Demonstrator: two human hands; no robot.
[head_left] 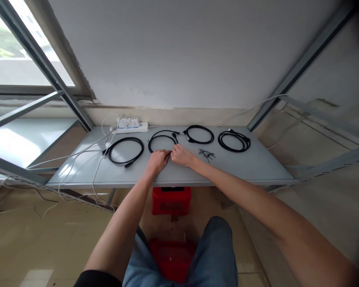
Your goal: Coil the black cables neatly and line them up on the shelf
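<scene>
Several black coiled cables lie in a row on a grey metal shelf [251, 167]. My left hand [158, 160] and my right hand [182, 154] meet at the near edge of the second coil [161, 139], fingers curled and pinching its loop. The first coil [126, 150] lies to the left, a third coil [199, 134] and a fourth coil [234, 140] to the right. A small heap of black twist ties [206, 154] sits just right of my right hand.
A white power strip [131, 126] with plugged adapters sits at the shelf's back left, white cords trailing over the front edge. Slanted metal frame bars flank both sides. A red crate [171, 200] stands on the floor under the shelf.
</scene>
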